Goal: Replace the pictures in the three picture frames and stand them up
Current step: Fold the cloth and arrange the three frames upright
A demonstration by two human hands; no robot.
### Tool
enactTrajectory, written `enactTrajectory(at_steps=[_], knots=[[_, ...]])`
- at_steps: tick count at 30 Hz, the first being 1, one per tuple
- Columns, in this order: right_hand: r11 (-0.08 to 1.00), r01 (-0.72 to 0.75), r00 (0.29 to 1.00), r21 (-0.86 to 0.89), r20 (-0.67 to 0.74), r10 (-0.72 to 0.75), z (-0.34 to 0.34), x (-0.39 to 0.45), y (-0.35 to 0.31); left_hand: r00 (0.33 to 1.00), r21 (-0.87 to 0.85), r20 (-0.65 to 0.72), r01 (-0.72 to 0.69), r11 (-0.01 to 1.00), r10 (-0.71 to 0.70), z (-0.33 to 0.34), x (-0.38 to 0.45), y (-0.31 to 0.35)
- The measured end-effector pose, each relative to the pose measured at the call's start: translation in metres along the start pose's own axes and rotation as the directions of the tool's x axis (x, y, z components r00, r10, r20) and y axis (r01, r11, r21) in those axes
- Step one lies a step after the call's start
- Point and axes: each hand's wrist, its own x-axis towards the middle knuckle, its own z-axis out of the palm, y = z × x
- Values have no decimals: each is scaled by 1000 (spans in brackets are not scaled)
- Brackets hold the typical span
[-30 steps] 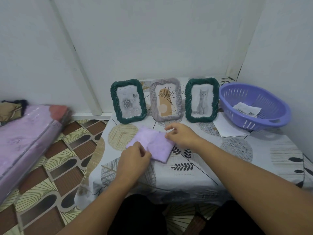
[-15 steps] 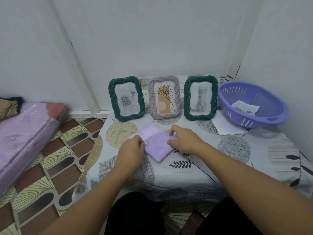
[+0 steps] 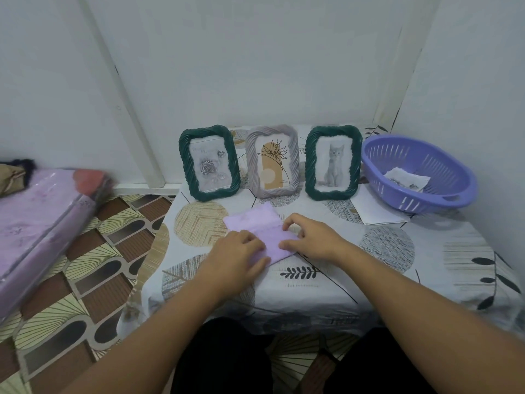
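Three picture frames stand upright in a row at the back of the table. The left green frame (image 3: pixel 209 163) shows a grey rose picture, the middle grey frame (image 3: pixel 272 161) a line-drawn flower, and the right green frame (image 3: pixel 333 162) a grey kitten. In front of them a folded lilac cloth (image 3: pixel 257 224) lies flat on the tablecloth. My left hand (image 3: pixel 237 255) presses on its near left corner. My right hand (image 3: pixel 311 237) rests on its right edge, fingers curled over the fold.
A purple plastic basket (image 3: pixel 417 173) with paper pictures inside (image 3: pixel 406 179) sits at the back right, against the wall. White paper sheets (image 3: pixel 377 211) lie beside it. The patterned tablecloth (image 3: pixel 397 251) hangs over the near edge. A lilac wrapped mattress (image 3: pixel 37 223) lies on the floor at left.
Both hands have slid the cloth a little nearer and folded it over. My right hand moved from the cloth's far corner down onto its right edge.
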Motion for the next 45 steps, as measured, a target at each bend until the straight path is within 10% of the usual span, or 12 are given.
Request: enactTrajectory(at_steps=[15,23,32,45], knots=[[986,125,990,108,45,-130,-6,0,7,959,114,-206,-175,978,196,5,-15,-5],[979,201,976,-32,95,-198,-16,-14,-1,986,-256,-136,55,965,-92,-15,-24,-3],[933,66,997,355,10,-74,-11,7,-12,863,-726,-61,307,616,-502,-28,9,-15],[920,-164,944,357,-212,251,11,43,-11,747,-646,58,534,546,-662,-5,40,-29]])
